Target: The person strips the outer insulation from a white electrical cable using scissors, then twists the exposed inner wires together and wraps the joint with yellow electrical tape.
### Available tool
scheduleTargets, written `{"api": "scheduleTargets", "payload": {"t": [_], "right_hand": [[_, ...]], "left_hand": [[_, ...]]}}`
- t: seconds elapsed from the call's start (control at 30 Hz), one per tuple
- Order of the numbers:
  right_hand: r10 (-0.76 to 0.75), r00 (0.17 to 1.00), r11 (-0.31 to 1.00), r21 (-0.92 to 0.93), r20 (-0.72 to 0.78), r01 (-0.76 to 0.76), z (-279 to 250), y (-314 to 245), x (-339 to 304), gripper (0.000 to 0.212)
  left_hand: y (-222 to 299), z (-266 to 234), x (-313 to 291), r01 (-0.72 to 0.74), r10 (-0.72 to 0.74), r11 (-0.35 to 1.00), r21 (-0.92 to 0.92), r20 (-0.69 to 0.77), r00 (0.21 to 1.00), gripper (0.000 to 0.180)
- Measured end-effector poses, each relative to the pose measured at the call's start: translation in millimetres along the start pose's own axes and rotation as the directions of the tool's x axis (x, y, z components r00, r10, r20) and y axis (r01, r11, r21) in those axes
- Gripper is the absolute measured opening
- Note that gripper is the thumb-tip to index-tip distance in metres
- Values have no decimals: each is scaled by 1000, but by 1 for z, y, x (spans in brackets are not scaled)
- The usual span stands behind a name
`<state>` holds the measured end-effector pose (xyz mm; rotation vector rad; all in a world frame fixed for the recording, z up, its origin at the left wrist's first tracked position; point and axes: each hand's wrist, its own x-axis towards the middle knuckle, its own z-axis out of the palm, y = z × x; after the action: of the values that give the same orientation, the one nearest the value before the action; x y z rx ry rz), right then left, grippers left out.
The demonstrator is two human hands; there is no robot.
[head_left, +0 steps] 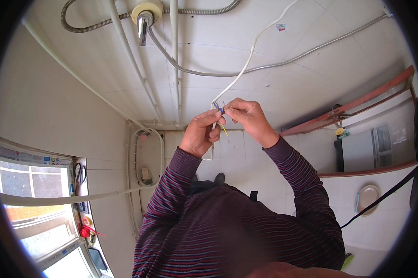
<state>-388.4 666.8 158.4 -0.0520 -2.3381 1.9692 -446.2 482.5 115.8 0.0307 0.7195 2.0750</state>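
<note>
A white electrical cable (247, 65) hangs down in front of the tiled wall and ends in thin coloured wires between my hands. My left hand (202, 132) is closed, with thumb and fingers pinching the blue wire (217, 106) near the cable's stripped end. Just right of it, my right hand (251, 119) is also closed, its thumb and forefinger pinched at the wire ends. Which strand lies between the right fingertips is too small to tell. A yellow wire (225, 130) sticks out below the left fingers. A further white length of cable passes down behind the left hand.
On the wall are a shower valve (144, 28), a flexible metal hose (195, 72) and white vertical pipes (174, 60). A window (33, 185) with small items on its sill is at left. A wood-framed doorway (357, 175) and an oval dish (369, 198) are at right.
</note>
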Motion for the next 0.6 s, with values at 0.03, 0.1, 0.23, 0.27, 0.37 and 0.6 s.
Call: {"api": "scheduleTargets", "payload": {"t": [0.03, 0.1, 0.23, 0.27, 0.37, 0.6], "right_hand": [[-25, 1000, 1000, -9, -12, 25, 1, 1, -2, 15], [-151, 986, 979, -146, -66, 140, 3, 3, -7, 11], [-311, 946, 877, -412, -94, 247, 3, -5, -16, 11], [-443, 894, 782, -516, -64, 351, 3, -6, -16, 11], [-700, 707, 433, -726, 103, 535, 0, -9, -15, 13], [-713, 587, 47, -809, 384, 585, -13, -23, -22, 27]], "left_hand": [[-2, -1, 1, -6, 6, 1000, 14, -7, 1000, 10], [-3, 1, 3, -13, 13, 999, 32, -13, 1000, 8], [-5, 3, 4, -13, 13, 999, 50, 4, 1000, 9], [-5, 3, 5, -14, 14, 998, 57, 16, 1000, 10], [-5, 6, 3, 8, -10, 998, 62, 22, 1000, 13], [2, 14, -5, 6, -9, 993, 117, 32, 999, 15]]}}
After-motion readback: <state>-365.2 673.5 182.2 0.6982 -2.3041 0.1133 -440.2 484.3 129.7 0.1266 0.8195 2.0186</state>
